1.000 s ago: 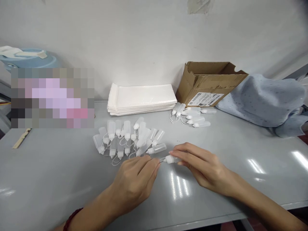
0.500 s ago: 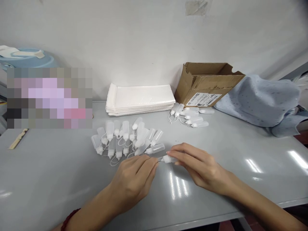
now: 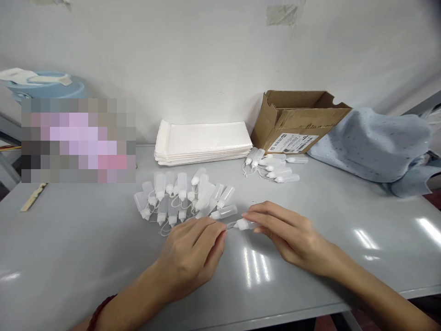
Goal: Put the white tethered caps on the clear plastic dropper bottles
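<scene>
My right hand (image 3: 289, 232) grips a small translucent squeeze bottle (image 3: 243, 224) lying sideways just above the grey table (image 3: 86, 248). My left hand (image 3: 191, 253) pinches the bottle's thin tip or cap at its left end. Just behind my left hand lies a heap of several identical small bottles (image 3: 182, 195) with white caps and loop tethers. A smaller group of the same bottles (image 3: 275, 166) lies further back, in front of the cardboard box.
A stack of white padded envelopes (image 3: 203, 141) lies against the wall. An open cardboard box (image 3: 296, 119) stands at the back right, with a pale blue cloth (image 3: 375, 142) beside it. A blue container (image 3: 41, 85) and a wooden stick (image 3: 32, 197) are at the far left.
Both hands stay on the same bottle and have barely shifted; the view has moved slightly.
</scene>
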Demonstrator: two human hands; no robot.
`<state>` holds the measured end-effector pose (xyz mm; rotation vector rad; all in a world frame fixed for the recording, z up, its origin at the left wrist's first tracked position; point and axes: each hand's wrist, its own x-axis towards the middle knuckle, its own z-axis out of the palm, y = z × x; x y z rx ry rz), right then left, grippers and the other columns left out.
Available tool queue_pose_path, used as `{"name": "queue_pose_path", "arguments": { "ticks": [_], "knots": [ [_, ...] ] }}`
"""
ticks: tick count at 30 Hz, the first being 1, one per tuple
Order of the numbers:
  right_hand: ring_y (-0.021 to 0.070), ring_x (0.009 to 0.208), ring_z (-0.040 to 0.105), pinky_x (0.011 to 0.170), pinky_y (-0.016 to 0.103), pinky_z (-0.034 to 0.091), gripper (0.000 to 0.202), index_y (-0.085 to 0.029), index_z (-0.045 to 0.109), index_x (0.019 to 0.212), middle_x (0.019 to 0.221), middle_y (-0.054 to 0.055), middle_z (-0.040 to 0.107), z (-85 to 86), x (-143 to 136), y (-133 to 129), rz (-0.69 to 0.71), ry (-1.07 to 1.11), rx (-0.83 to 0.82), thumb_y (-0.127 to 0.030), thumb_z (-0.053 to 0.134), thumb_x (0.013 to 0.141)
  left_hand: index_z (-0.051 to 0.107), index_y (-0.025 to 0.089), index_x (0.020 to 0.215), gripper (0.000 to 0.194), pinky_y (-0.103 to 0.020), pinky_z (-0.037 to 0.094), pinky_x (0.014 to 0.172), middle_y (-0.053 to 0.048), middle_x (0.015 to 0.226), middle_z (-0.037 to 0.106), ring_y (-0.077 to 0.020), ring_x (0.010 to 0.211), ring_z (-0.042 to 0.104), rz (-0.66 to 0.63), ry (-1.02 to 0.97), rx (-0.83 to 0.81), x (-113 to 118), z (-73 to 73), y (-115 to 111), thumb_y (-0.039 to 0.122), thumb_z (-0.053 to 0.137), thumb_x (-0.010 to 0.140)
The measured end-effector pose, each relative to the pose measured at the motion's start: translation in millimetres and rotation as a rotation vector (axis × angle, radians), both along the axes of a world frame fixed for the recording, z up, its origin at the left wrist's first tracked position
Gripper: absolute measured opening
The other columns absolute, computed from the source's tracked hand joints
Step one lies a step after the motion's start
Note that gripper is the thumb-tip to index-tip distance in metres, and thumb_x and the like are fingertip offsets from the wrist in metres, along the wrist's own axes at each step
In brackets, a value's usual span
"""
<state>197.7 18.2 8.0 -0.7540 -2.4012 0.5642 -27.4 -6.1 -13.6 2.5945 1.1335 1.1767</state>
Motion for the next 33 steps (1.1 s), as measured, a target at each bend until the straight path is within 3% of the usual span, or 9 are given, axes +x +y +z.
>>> {"name": "queue_pose_path", "arguments": {
  "ticks": [21,33],
  "knots": [
    [0.0187,0.096,0.058,0.076,0.03,0.055,0.032,-0.01,0.055,0.115,0.102,0.014,0.06,-4.1,-4.1,-3.2,-0.003,-0.02,0.077,-0.002,0.041,0.086,0.057,0.015,0.084,0.017,-0.025,0.049,0.058,-0.002,0.071,0.064,-0.0122,0.062,0.056,-0.073,-0.049,-0.037,2.4,-4.2,1.4,0.0,0.053,0.079],
    [0.0187,0.094,0.058,0.073,0.032,0.055,0.034,-0.012,0.053,0.116,0.101,0.013,0.059,-4.4,-5.2,-4.4,0.013,0.001,0.036,-0.002,0.038,0.087,0.058,0.015,0.084,0.018,-0.024,0.049,0.057,-0.001,0.07,0.064,-0.0115,0.062,0.057,-0.113,-0.085,-0.073,3.9,-0.2,1.6,-0.001,0.051,0.079]
  ]
}}
